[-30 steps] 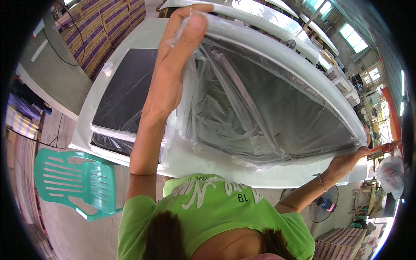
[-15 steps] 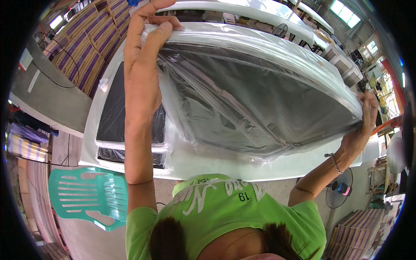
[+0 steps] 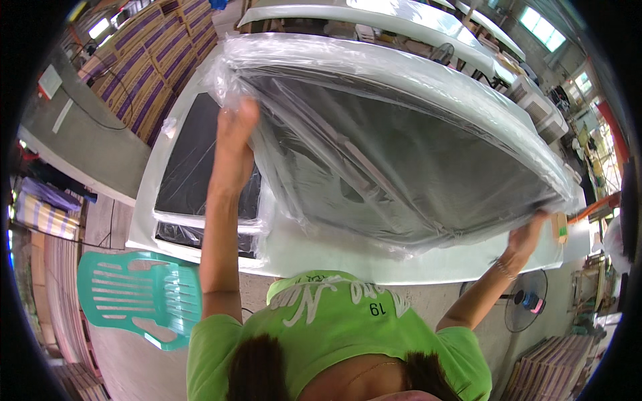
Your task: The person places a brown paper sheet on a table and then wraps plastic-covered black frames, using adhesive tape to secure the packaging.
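Note:
A large dark flat panel [image 3: 428, 154] sheathed in clear plastic film lies tilted across the white table [image 3: 348, 260]. Loose film [image 3: 231, 67] is bunched at its far left corner and along its far edge. My left hand [image 3: 235, 130] is beside the panel's left edge, just below that bunched film; its fingers are smeared by motion. Near the right corner, my right hand [image 3: 525, 239] is at the panel's near edge, its fingertips blurred too. Whether either hand grips the film cannot be made out. A second dark film-wrapped piece [image 3: 190, 167] lies under my left forearm.
A green plastic chair [image 3: 137, 297] stands at the table's near left. Stacked cartons [image 3: 157, 73] rise at the far left beside a grey ledge [image 3: 87, 134]. A floor fan [image 3: 525, 301] stands at the near right. Other long white tables [image 3: 401, 27] lie beyond.
My left hand has come off the far left corner and moved nearer to me. My right hand has come down from the right corner, toward me and left. The panel lies about the same.

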Demonstrator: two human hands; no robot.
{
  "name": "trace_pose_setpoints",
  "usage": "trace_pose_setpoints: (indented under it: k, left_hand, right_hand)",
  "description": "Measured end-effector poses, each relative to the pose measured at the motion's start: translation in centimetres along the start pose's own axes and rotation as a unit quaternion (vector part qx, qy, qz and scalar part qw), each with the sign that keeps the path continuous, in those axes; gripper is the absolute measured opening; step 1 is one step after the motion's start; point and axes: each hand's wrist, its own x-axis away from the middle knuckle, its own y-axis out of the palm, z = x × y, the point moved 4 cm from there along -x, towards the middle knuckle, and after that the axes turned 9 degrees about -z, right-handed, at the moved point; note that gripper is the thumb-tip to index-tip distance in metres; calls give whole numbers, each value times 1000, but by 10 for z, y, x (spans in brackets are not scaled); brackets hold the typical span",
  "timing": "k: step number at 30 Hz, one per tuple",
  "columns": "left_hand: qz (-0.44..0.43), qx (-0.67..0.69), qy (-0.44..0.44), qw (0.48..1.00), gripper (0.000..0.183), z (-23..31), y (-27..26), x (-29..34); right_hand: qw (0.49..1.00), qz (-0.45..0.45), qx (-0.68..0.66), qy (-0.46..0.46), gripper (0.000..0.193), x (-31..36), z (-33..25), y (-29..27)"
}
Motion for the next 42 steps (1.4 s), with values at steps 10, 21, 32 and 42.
trace_pose_setpoints:
  k: [10, 21, 32, 42]
  left_hand:
    - [-146, -44, -152, 977, 71, -87, 0, 26]
    - [-121, -65, -25, 990, 79, -19, 14, 1]
    - [-75, -132, 29, 988, 91, -20, 12, -15]
    - [-151, -104, -135, 974, 90, -125, -35, 53]
  right_hand:
    - [983, -149, 39, 98, 81, 40, 113, -30]
    - [972, -223, -69, 14, 92, 5, 63, -29]
    - [995, -86, 6, -43, 83, 18, 49, 18]
    - [923, -234, 154, 264, 62, 76, 186, -104]
